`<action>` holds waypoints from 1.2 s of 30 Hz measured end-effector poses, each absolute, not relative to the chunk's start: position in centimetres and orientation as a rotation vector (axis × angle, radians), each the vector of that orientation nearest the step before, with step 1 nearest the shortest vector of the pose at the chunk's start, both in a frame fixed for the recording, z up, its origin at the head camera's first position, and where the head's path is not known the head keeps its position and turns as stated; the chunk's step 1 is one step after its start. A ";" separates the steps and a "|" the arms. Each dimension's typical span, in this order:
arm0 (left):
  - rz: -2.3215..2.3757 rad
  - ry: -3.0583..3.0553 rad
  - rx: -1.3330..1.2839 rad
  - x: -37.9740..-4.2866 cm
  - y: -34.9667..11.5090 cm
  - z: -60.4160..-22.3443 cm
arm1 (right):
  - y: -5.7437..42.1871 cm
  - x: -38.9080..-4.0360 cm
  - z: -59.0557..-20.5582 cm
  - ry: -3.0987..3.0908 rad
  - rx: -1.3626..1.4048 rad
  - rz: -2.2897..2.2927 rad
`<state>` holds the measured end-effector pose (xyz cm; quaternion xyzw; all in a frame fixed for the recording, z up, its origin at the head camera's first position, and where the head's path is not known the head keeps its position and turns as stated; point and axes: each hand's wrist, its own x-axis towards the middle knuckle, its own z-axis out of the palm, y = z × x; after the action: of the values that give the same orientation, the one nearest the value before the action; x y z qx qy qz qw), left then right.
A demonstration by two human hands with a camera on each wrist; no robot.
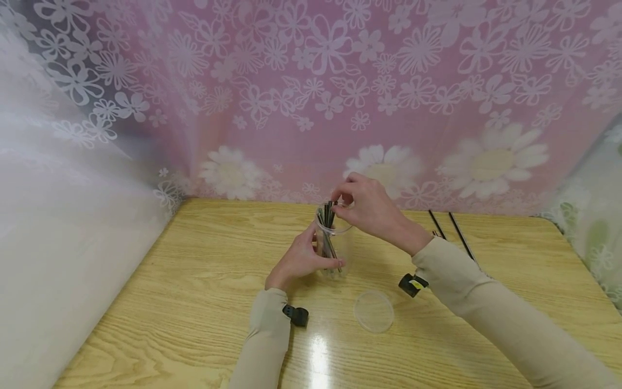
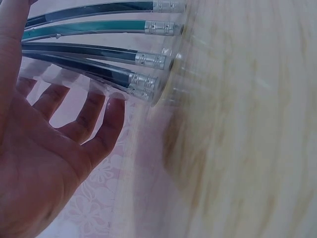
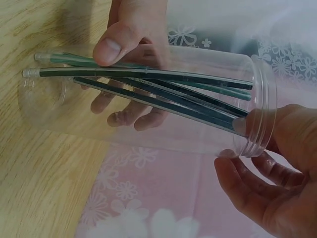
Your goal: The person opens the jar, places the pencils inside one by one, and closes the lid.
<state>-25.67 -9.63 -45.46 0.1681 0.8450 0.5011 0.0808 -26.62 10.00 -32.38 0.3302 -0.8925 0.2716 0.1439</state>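
Observation:
A clear plastic jar stands on the table with several dark and green pencils leaning inside, silver eraser ends down. My left hand holds the jar around its side, thumb in front and fingers behind. At the jar's mouth my right hand pinches the upper end of one dark pencil, with the thumb inside the rim. That pencil's lower end is raised off the jar's bottom. In the left wrist view, the metal eraser bands show through the jar wall.
A round clear lid lies on the wooden table in front of the jar. Dark pencils lie at the right, partly hidden by my right forearm. Behind the table hangs a pink flowered curtain.

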 end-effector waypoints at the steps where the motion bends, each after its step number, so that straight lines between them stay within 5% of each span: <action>1: 1.494 2.529 0.504 -25.7 -9.6 -45.5 | 10.1 -26.6 -32.4 -2.580 0.947 0.802; 18: 1.498 2.508 0.509 -25.5 -9.6 -45.4 | 15.5 -24.6 -33.3 -2.765 0.614 1.247; 36: 1.480 2.532 0.512 -25.6 -9.7 -45.3 | 25.4 -24.6 -35.9 -2.766 0.330 1.019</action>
<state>-25.62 -9.70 -45.32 0.1715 0.8476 0.4954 0.0818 -24.59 25.40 -35.92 0.1109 -0.9290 0.3421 0.0877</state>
